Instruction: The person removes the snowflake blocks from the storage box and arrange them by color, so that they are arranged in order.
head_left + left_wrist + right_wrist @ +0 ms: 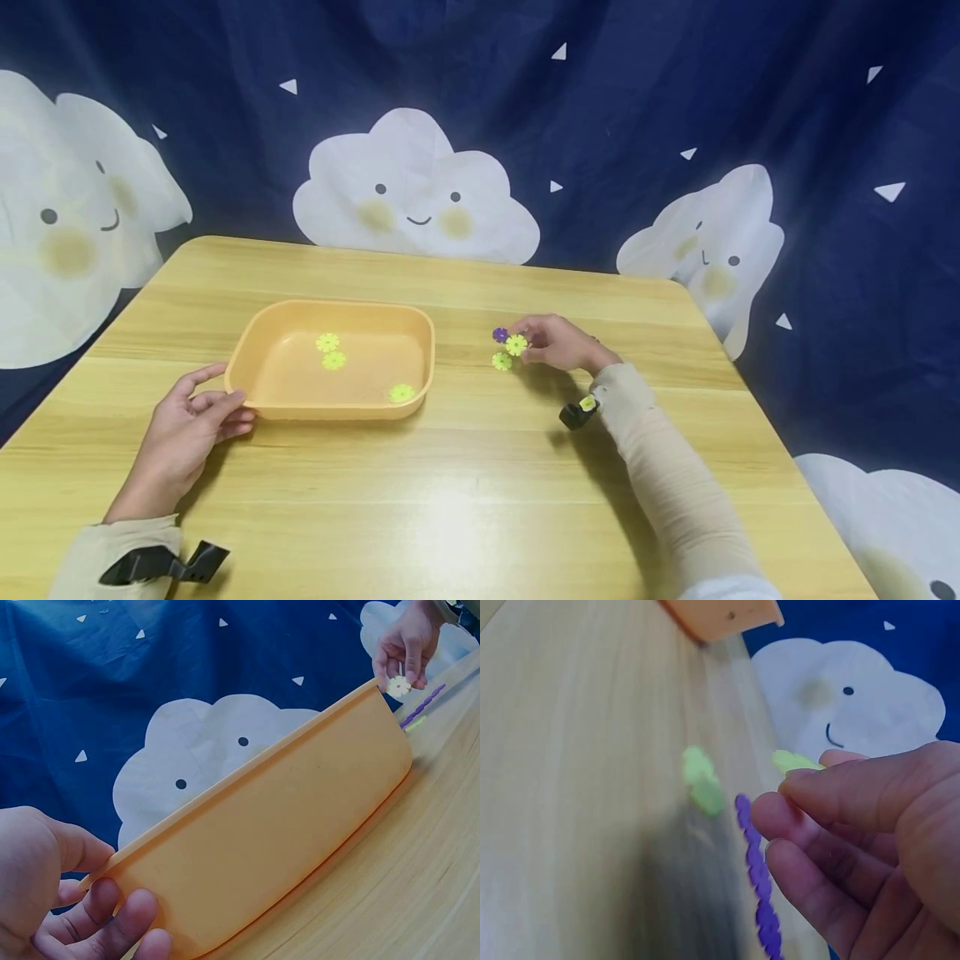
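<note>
Right hand: thumb and finger pinch a yellow-green flower piece near its edge; the lower fingers curl close to the purple piece, seemingly without a hold on it. I judge the held piece thin, so a light pinch at the edge, most petals exposed, is what I'd want from here.

On the table, just beside those fingertips: the purple piece and a green flower piece. From the right wrist the purple reads as a knobbly strip; the hand may hide some of it from the head view. Can't tell whether it touches the held flower. Notched edges could snag, so I'd raise straight up before any sideways travel.

Left hand: grasps the orange tray at its near-left corner, thumb at the rim, fingers against the outer wall. Steady pressure should do; pulling down there risks tipping it.

Tray stands left of the loose pieces, well apart. Inside: two yellow flowers together, a single flower by the near-right corner.
</note>
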Demonstrator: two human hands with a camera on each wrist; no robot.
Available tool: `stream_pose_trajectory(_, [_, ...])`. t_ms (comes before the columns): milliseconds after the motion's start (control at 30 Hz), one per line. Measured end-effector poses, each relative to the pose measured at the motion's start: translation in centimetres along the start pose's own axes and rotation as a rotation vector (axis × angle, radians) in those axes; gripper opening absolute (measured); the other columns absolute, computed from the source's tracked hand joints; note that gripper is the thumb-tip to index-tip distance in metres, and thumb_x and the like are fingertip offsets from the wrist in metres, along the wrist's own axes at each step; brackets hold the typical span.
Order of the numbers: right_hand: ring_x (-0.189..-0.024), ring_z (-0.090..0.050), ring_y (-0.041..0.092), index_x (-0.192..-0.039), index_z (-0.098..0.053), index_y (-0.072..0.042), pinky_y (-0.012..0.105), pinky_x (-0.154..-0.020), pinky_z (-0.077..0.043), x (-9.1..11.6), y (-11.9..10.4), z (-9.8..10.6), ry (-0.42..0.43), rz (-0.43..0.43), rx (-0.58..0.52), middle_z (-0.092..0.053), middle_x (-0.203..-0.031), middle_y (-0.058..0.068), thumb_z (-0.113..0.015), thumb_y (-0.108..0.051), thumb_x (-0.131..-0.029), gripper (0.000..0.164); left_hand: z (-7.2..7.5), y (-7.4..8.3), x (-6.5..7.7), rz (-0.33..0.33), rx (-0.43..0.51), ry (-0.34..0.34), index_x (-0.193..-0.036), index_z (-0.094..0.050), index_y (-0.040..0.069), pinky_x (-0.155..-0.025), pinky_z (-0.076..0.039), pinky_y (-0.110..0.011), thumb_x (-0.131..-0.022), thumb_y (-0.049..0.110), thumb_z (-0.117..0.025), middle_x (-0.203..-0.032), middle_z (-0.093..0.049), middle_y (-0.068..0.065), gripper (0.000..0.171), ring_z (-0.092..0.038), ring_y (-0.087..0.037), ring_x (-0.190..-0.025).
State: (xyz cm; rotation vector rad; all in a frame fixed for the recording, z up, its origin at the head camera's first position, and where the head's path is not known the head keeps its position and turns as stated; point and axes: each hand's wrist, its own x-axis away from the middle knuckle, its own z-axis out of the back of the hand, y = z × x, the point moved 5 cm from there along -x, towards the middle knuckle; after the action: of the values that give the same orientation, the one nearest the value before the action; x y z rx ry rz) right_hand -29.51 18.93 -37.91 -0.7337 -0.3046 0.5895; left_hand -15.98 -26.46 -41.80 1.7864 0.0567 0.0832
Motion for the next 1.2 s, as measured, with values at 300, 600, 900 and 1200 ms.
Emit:
stream_pose_trajectory(300, [-0.093,-0.062,0.025,-0.117,-0.064,0.001,0.036,-0.087,-0.056,0.4,1.7,-0.5,-0.007,-0.038,0.063,-0.066,-0.098,0.009,-0.074,0.004,-0.082,0.037,0.0,-0.1,0.0,-0.005,0.008,0.001,-0.124,-0.043,0.021,-0.06,-0.06,-0.023,-0.094,0.0,-0.063,-0.081,-0.068,-0.003,0.041,-0.068,-0.013,-0.067])
stream_pose_trajectory(600, [-0.094,-0.065,0.028,-0.117,-0.065,-0.004,0.041,-0.088,-0.056,0.2,2.0,-0.9,-0.049,-0.034,0.173,-0.067,-0.102,0.012,-0.074,0.0,-0.082,0.037,0.1,-0.1,-0.1,0.01,0.011,0.006,-0.123,-0.042,0.02,-0.061,-0.06,-0.024,-0.094,0.002,-0.063,-0.082,-0.067,-0.003,0.041,-0.068,-0.014,-0.067])
stream_pose_trajectory(900, [-0.086,-0.062,0.022,-0.113,-0.066,-0.006,0.04,-0.085,-0.054,-0.1,2.2,-0.7,-0.059,-0.047,0.265,-0.067,-0.086,0.004,-0.076,-0.003,-0.081,0.034,-0.1,0.2,-0.4,-0.012,0.0,0.0,-0.124,-0.043,0.02,-0.059,-0.06,-0.024,-0.094,0.0,-0.061,-0.081,-0.068,-0.003,0.04,-0.068,-0.014,-0.067])
stream_pose_trajectory(1200, [-0.08,-0.062,0.016,-0.115,-0.065,-0.007,0.033,-0.077,-0.056,0.0,2.1,-1.1,-0.1,-0.078,0.273,-0.067,-0.085,0.002,-0.077,-0.007,-0.082,0.035,0.1,-0.3,-0.1,0.001,-0.01,-0.005,-0.124,-0.041,0.02,-0.061,-0.06,-0.025,-0.094,0.002,-0.063,-0.082,-0.067,-0.004,0.041,-0.069,-0.016,-0.068])
